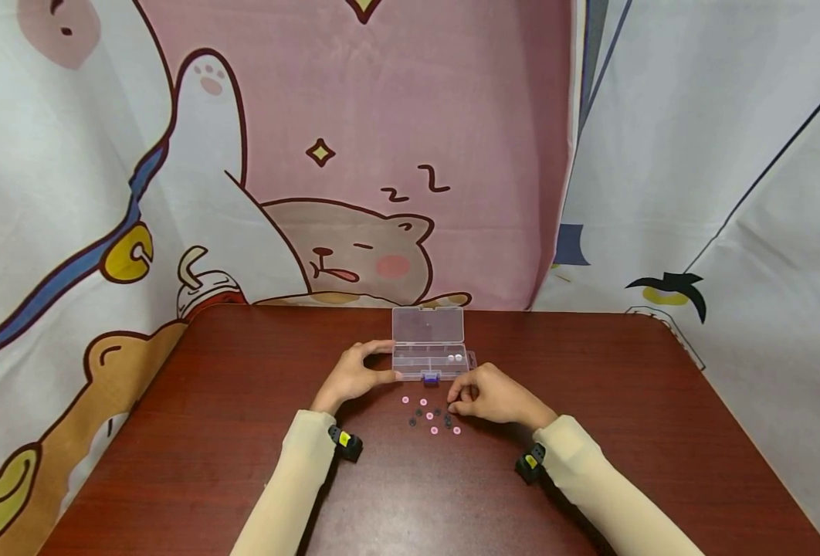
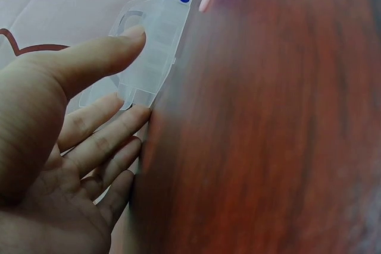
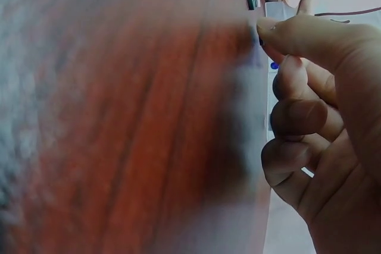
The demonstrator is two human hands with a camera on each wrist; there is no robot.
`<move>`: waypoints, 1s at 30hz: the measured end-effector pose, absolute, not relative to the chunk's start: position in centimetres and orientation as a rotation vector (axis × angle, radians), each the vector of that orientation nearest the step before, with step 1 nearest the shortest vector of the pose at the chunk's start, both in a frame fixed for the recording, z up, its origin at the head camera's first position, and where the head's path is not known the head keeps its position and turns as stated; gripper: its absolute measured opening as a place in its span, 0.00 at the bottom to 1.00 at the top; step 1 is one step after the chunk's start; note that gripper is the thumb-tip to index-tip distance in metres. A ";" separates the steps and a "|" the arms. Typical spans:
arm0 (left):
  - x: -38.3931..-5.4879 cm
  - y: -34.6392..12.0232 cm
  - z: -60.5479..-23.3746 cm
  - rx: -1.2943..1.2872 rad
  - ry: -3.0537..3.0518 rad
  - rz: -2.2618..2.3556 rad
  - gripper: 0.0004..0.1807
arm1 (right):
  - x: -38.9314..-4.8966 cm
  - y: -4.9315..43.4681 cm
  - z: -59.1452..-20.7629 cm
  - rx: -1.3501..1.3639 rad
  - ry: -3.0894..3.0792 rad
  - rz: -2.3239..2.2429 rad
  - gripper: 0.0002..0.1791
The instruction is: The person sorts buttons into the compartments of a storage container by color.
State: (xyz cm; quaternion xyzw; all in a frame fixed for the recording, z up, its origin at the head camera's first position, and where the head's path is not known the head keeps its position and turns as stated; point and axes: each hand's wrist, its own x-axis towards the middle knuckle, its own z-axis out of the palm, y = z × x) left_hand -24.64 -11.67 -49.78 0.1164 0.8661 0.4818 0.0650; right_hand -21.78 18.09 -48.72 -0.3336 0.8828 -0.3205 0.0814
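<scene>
Left hand [image 1: 354,374] on clear box [image 1: 411,371], "Z Z" [image 1: 434,178] on backdrop [image 1: 507,154] behind.

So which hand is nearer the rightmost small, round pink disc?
Right. The right hand is just beyond the pink disc; the left hand is farther off leftward, holding the clear plastic box.

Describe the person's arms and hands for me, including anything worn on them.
Both arms are in long, pale cream sleeves: the left sleeve and the right sleeve each end near the wrist. A small black device with a yellow patch sits at the left wrist, another at the right. The left hand and right hand wear no gloves.
</scene>
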 end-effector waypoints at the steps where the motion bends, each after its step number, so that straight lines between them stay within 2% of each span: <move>1: -24.6 -11.7 -49.8 0.354 2.611 1.456 0.34 | -21.8 18.1 -48.7 -0.989 2.639 -0.961 0.06; 30: -24.8 -11.7 -49.9 0.365 2.630 1.446 0.34 | -22.1 18.2 -47.5 -0.926 2.673 -1.028 0.02</move>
